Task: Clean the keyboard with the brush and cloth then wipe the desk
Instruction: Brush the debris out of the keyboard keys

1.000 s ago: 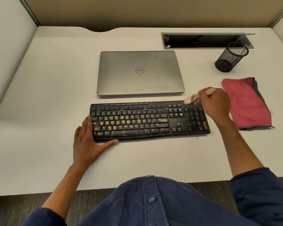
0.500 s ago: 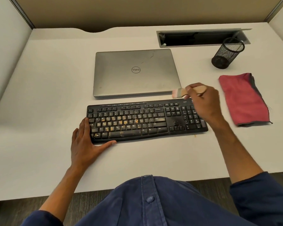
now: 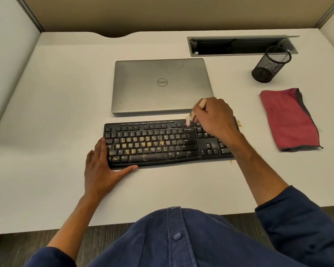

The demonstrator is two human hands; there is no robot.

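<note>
Item: black full-size plastic keyboard, lying on the white laminate desk just in front of the closed silver laptop. Condition: tan crumbs scattered over the letter rows and space bar; a few crumbs on the desk by its right end.

Item: small wooden-handled brush, gripped in the right hand, fingers curled round the handle; bristles blurred, at the top key row right of centre.

Item: left hand, fingers straight, pressing the keyboard's left end, thumb along the front edge.

Item: folded red cloth with grey edging, flat on the desk, well right of the right hand, untouched.

Handling note, as judgement: sweep row by row in one direction, with short light strokes toward a single edge, so crumbs gather for the cloth; the left hand's bracing should stop the board sliding.
</note>
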